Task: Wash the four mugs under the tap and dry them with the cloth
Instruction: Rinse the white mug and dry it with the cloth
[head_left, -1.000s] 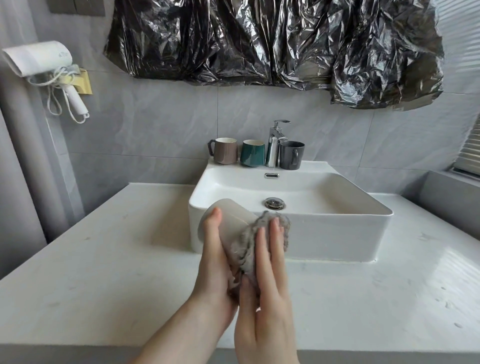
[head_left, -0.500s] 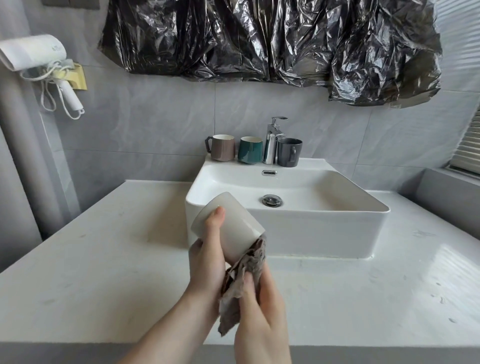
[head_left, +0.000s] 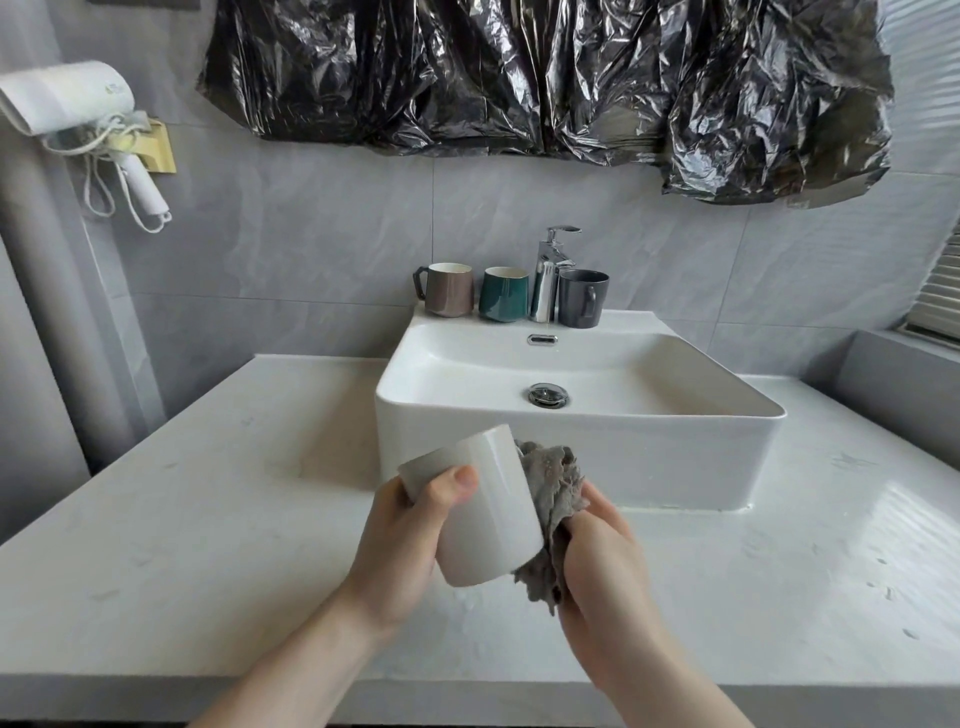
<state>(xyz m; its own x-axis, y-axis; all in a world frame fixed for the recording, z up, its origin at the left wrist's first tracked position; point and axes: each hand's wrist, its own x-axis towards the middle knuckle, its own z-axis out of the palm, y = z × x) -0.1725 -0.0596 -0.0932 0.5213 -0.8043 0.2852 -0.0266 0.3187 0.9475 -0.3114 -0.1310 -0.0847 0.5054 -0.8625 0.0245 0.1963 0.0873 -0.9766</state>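
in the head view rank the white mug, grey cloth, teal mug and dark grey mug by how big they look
1. White ceramic mug, held nearest the camera, which inflates it.
2. Crumpled grey cloth, partly hidden.
3. Teal glazed mug and dark grey mug at the tap look alike; unranked.

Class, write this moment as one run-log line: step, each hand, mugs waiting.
step: drying | left hand: grips white mug | right hand: holds cloth against it | waiting: three mugs behind sink

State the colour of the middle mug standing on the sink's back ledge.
Dark teal, seen clearly in the head view.
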